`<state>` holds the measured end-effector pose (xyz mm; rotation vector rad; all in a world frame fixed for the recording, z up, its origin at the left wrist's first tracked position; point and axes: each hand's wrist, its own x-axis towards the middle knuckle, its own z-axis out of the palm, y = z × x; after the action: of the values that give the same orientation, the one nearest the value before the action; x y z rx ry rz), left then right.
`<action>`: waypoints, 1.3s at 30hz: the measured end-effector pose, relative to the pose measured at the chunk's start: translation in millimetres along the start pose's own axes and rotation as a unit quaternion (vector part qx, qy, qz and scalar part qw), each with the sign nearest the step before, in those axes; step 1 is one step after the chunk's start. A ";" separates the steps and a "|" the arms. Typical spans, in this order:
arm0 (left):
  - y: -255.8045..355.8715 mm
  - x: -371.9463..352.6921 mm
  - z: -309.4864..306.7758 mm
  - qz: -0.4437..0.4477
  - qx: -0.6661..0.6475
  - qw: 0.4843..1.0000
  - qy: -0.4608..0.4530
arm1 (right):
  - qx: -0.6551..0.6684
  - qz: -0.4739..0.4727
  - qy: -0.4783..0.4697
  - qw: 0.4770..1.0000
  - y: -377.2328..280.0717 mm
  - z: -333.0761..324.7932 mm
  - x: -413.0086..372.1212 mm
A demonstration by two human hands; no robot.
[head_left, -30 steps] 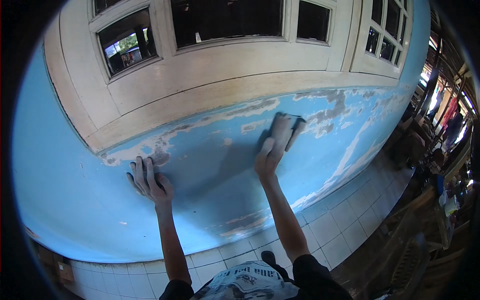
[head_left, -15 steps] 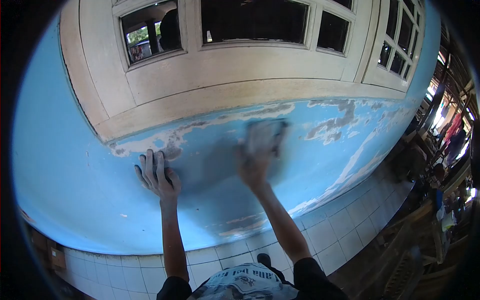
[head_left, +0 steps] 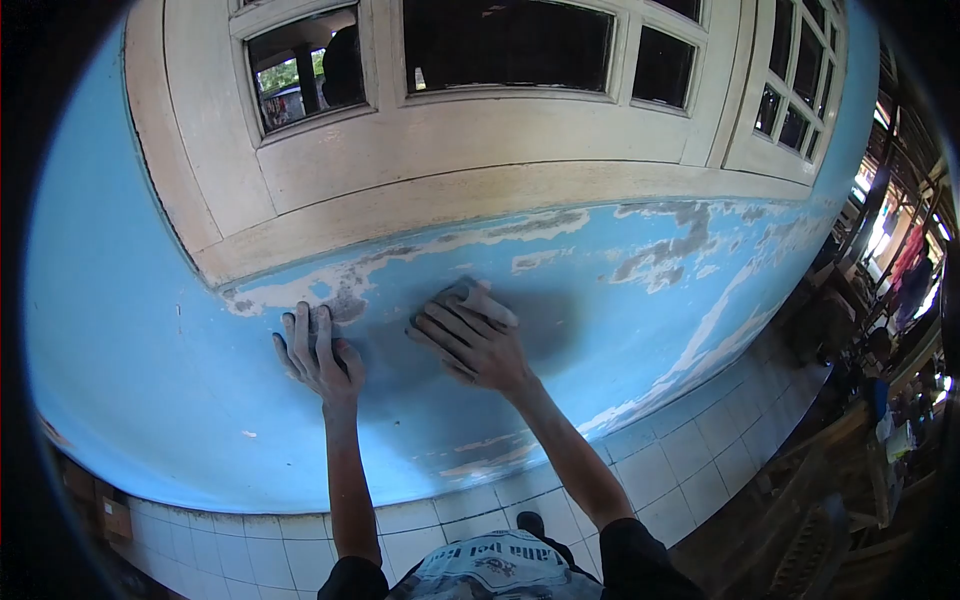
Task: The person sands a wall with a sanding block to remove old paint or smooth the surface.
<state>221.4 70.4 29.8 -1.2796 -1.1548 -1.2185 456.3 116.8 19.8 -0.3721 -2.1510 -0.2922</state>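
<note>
My left hand (head_left: 322, 362) rests against the blue wall (head_left: 230, 390) with its fingers apart, just below a scraped grey-white patch (head_left: 345, 295). It holds nothing. To the right of it, my right hand (head_left: 468, 335) presses a dark, flat pad (head_left: 460, 286) to the wall. Most of the pad lies hidden under the dusty fingers, and only its upper edge shows. Several pale patches of bare or filled surface run along the wall beneath the wooden window frame (head_left: 480, 190).
Dark glass panes (head_left: 505, 45) sit in the cream frame above. White floor tiles (head_left: 640, 475) meet the wall's lower edge, with a dark shoe (head_left: 531, 522) on them. Wooden pieces (head_left: 840, 480) and clutter stand at the right.
My right hand has moved left and slightly down along the wall with the pad, and it is no longer blurred. My left hand has stayed in nearly the same place.
</note>
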 end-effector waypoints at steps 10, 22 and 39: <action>0.6 -0.5 -1.0 0.001 0.005 1.000 -0.002 | -0.057 0.039 0.041 0.997 -5.6 -0.1 -5.9; 2.0 -0.1 -0.9 -0.003 0.007 1.000 -0.002 | -0.058 0.074 0.034 0.995 -14.5 -8.8 -0.4; 2.2 0.5 -1.6 -0.003 -0.002 1.000 -0.008 | -0.063 0.182 0.207 0.959 -31.4 9.1 24.3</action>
<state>223.5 68.7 30.2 -1.2915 -1.1682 -1.2176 424.6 94.6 32.4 -0.7031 -1.6219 -0.2688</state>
